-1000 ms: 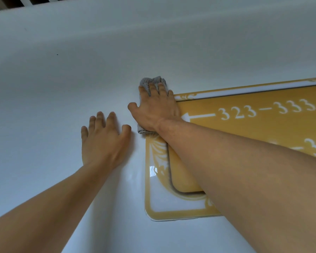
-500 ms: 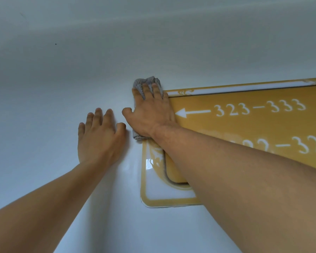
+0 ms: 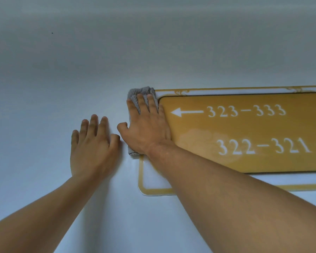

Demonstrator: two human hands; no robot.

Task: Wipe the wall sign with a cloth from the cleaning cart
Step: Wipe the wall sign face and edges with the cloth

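A yellow wall sign [image 3: 244,128] with white numbers, a white arrow and a white, gold-edged border hangs on the pale wall. A grey cloth [image 3: 137,95] lies over its upper left corner, pressed flat under my right hand [image 3: 146,128], whose fingers spread across the cloth. The cloth shows above my fingertips and below my palm. My left hand [image 3: 93,147] rests flat on the bare wall just left of the sign, fingers apart, holding nothing. A damp smear shows on the sign near the lower numbers.
The plain white wall [image 3: 80,70] fills the view above and left of the sign. The sign's right end runs out of frame. The cleaning cart is not in sight.
The view has shifted, and more of the sign is in sight, level in the frame. My right hand with the cloth stays at the sign's upper left corner. My left hand remains flat on the wall.
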